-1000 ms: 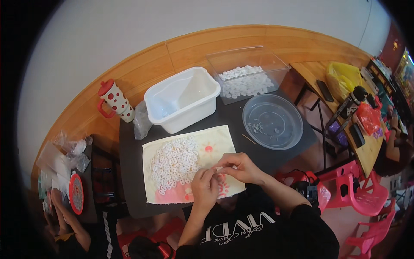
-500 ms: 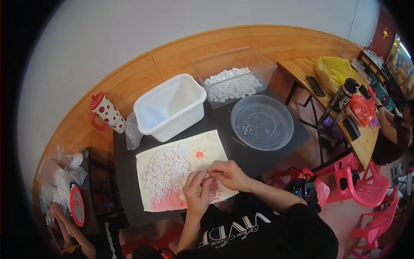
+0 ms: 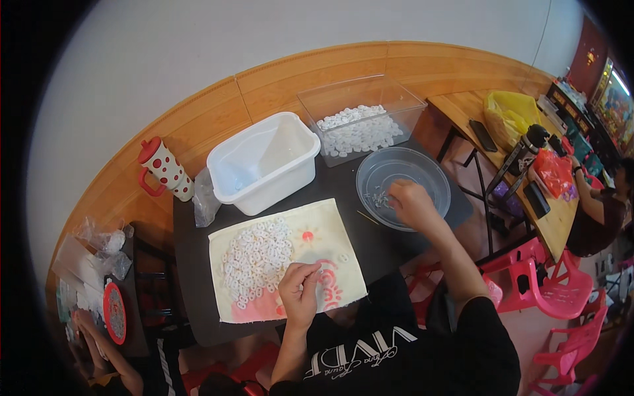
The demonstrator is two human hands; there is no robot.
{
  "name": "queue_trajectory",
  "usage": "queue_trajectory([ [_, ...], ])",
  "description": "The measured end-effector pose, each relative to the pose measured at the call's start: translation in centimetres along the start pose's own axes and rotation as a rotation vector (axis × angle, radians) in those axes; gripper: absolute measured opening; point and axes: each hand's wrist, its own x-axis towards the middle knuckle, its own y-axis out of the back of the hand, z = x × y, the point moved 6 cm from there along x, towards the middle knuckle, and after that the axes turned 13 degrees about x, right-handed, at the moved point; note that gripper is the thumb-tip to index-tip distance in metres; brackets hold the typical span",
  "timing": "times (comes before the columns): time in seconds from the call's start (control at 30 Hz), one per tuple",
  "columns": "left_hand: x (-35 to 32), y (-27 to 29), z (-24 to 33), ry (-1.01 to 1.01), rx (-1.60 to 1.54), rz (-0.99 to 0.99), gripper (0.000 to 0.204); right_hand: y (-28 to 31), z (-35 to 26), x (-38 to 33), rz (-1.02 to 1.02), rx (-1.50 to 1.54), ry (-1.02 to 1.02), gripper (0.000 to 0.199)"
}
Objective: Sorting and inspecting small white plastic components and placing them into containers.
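My left hand (image 3: 300,290) is over the lower edge of a cream cloth (image 3: 330,224), thumb and forefinger pinched together. What is between the fingertips, if anything, is too small to make out. My right hand (image 3: 413,203) reaches into a round clear plastic tray (image 3: 432,175), its bent fingertips down by a small heap of thin greyish pieces (image 3: 378,199). Those fingers look closed, and their tips are partly hidden. Many small white ring-shaped pieces (image 3: 257,257) are heaped on the cloth's left half. A single white piece (image 3: 343,258) lies apart near its right edge.
A white tub (image 3: 264,188) and a clear box of white pieces (image 3: 363,132) stand at the back. A spotted tumbler (image 3: 168,171) and a clear bag (image 3: 206,198) are at left. A thin stick (image 3: 368,217) lies beside the tray. Other people's hands (image 3: 89,330) show lower left.
My right hand has left my left hand and moved right and away, into the round tray. A single white piece now shows at the cloth's right side. My left hand has stayed nearly in place.
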Motion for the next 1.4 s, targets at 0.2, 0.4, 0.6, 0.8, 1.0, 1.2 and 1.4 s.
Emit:
queue_trajectory([
  [0.2, 0.1, 0.0, 0.6, -0.007, 0.054, 0.040, 0.019, -3.1, 1.8, 0.4, -0.363, -0.235, -0.079, 0.014],
  [0.4, -0.6, 1.0, -1.0, 0.056, -0.010, 0.078, 0.017, -4.8, 1.1, 0.9, -0.437, -0.320, -0.033, 0.012],
  [0.6, -1.1, 0.3, -4.3, 0.442, -0.574, 0.058, 0.008, -2.0, -1.2, 0.9, -0.230, 0.018, -0.060, 0.010],
  [0.8, -1.4, -0.7, -3.4, 0.469, -0.736, -0.016, 0.009, -6.0, -9.6, -1.6, -0.144, 0.933, -0.091, 0.010],
  [1.0, -1.6, -0.4, -3.3, 0.391, -0.669, 0.072, 0.011, -10.5, -13.1, -3.6, -0.167, 1.109, -0.058, 0.011],
  [1.2, -2.0, -0.3, -3.2, 0.469, -0.701, 0.090, 0.010, -11.8, -12.8, -4.1, -0.156, 1.187, -0.155, 0.010],
  [1.4, -1.9, -0.4, -3.3, 0.430, -0.726, 0.071, 0.011, -12.0, -12.8, -4.2, -0.147, 1.225, -0.173, 0.009],
])
